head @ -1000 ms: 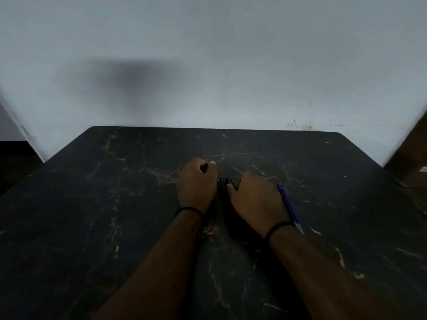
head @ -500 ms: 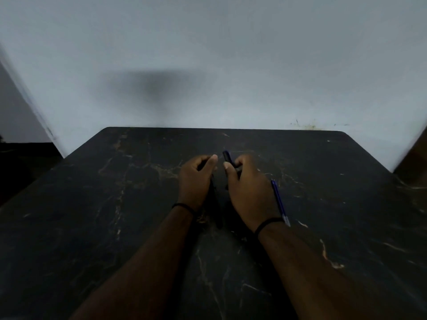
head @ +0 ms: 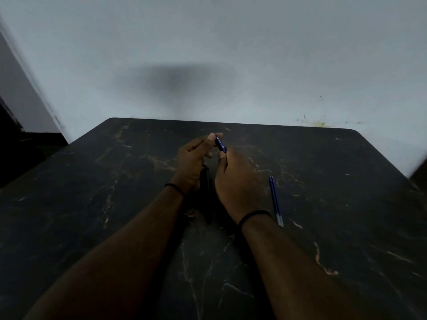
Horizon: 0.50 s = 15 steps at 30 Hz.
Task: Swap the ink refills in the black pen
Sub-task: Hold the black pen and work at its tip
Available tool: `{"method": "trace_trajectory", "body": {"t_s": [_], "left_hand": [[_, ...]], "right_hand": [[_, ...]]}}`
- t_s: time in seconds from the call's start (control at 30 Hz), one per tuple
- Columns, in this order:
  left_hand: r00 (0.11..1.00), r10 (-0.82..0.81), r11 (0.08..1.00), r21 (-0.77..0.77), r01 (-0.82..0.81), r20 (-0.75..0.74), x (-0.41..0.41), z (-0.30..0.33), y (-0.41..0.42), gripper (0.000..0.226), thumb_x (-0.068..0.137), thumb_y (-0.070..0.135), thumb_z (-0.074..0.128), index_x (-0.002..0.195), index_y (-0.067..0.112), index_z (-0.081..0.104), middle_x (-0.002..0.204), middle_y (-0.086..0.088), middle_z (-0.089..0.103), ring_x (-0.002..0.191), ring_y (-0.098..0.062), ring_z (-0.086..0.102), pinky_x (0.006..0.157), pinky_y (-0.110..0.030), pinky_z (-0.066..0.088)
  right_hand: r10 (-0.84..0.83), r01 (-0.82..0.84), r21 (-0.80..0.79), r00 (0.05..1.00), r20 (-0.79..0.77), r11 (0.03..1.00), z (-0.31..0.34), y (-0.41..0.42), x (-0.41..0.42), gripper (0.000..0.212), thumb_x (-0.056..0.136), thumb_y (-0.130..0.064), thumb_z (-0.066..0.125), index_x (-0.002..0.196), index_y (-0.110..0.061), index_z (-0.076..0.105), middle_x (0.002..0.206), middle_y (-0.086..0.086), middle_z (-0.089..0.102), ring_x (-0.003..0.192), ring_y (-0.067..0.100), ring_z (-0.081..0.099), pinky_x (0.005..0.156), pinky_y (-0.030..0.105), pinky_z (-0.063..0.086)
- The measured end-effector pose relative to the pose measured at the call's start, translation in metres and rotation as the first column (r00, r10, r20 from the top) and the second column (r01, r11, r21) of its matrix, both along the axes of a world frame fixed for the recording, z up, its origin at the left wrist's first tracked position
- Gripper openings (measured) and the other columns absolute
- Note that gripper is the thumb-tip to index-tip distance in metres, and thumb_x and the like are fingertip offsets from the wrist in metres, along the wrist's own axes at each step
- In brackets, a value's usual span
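- The black pen point(head: 220, 144) is held up above the tabletop point(head: 323, 227), tilted, between the two hands near the far middle of the surface.
- A pale printed mark runs along its dark, bluish-black barrel (too small and blurred to read).
- The left hand point(head: 193, 160) pinches the pen's upper end between thumb and fingertip; its other fingers are curled.
- The right hand point(head: 238, 181) grips the pen's lower end, thumb against the barrel, so both grips are pressed onto the same pen.
- A dark slim object point(head: 206, 195) lies on the tabletop between the wrists; I cannot tell what it is.
- Two blue ink refills point(head: 275, 200) lie side by side, touching, on the tabletop just to the right of the right wrist, their pale ends toward the person.
- Each wrist wears a thin black band point(head: 253, 215).
- The tabletop is black with pale, brownish marble-like veins; it meets a plain grey wall point(head: 231, 54) with a soft shadow and a few yellowish smudges at the right.
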<state>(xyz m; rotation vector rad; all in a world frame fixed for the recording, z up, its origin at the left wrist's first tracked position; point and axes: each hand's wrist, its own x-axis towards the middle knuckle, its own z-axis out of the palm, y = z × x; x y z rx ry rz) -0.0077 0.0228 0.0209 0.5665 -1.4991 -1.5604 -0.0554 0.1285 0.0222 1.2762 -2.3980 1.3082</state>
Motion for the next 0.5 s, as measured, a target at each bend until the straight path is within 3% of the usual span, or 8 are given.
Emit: {"method": "trace_trajectory", "body": {"t_s": [0.07,0.13,0.2,0.3,0.43,0.5], "left_hand": [[0.996,-0.08,0.996,0.036,0.082,-0.033,0.004,-0.001,-0.005,0.038,0.085,0.04,0.062,0.109,0.012,0.074,0.088,-0.005,0.068,0.08,-0.028,0.046,0.068,-0.033,0.036],[0.988,-0.147,0.988,0.044,0.148,-0.041,0.009,-0.002,-0.008,0.036,0.078,0.047,0.067,0.101,0.021,0.077,0.112,-0.016,0.068,0.099,-0.034,0.049,0.089,-0.051,0.041],[0.981,-0.191,0.98,0.049,0.193,-0.042,0.012,-0.004,-0.011,0.035,0.076,0.047,0.069,0.097,0.02,0.077,0.115,-0.016,0.068,0.105,-0.035,0.052,0.1,-0.059,0.038],[0.965,-0.252,0.965,0.054,0.257,-0.074,0.014,-0.007,-0.015,0.026,0.083,0.036,0.063,0.095,0.015,0.073,0.106,-0.007,0.07,0.098,-0.029,0.059,0.092,-0.048,0.039],[0.956,-0.28,0.958,0.045,0.284,-0.087,0.013,-0.011,-0.021,0.02,0.095,0.023,0.052,0.099,0.014,0.07,0.104,-0.001,0.073,0.102,-0.023,0.063,0.097,-0.047,0.042],[0.946,-0.302,0.949,0.054,0.31,-0.115,0.012,-0.012,-0.022,0.022,0.1,0.016,0.047,0.101,0.012,0.069,0.101,-0.001,0.074,0.097,-0.017,0.068,0.09,-0.035,0.052]], "right_hand": [[0.013,-0.013,0.012,1.0,-0.009,1.0,-0.004,-0.003,-0.002,0.024,0.105,-0.028,0.038,0.102,-0.014,0.058,0.089,0.001,0.058,0.081,0.018,0.056,0.075,0.036,0.048],[0.027,-0.027,0.018,1.0,-0.009,0.999,-0.007,-0.005,-0.003,0.023,0.104,-0.028,0.04,0.098,-0.015,0.058,0.086,-0.002,0.057,0.079,0.015,0.054,0.071,0.031,0.046],[0.032,-0.032,0.019,0.999,-0.009,0.999,-0.009,-0.006,-0.004,0.024,0.104,-0.031,0.04,0.096,-0.018,0.059,0.082,-0.006,0.055,0.075,0.011,0.051,0.062,0.023,0.039],[0.055,-0.055,0.038,0.998,-0.015,0.998,-0.01,-0.008,-0.004,0.031,0.104,-0.041,0.037,0.095,-0.02,0.059,0.08,-0.006,0.056,0.074,0.011,0.053,0.063,0.028,0.039],[0.069,-0.07,0.016,0.997,0.034,0.997,-0.013,-0.014,-0.002,0.031,0.105,-0.037,0.035,0.094,-0.019,0.057,0.079,-0.007,0.053,0.075,0.013,0.053,0.065,0.03,0.035],[0.065,-0.067,0.025,0.996,0.065,0.997,-0.014,-0.017,-0.003,0.028,0.105,-0.034,0.036,0.099,-0.019,0.058,0.083,-0.006,0.055,0.079,0.015,0.054,0.069,0.03,0.035]]}}
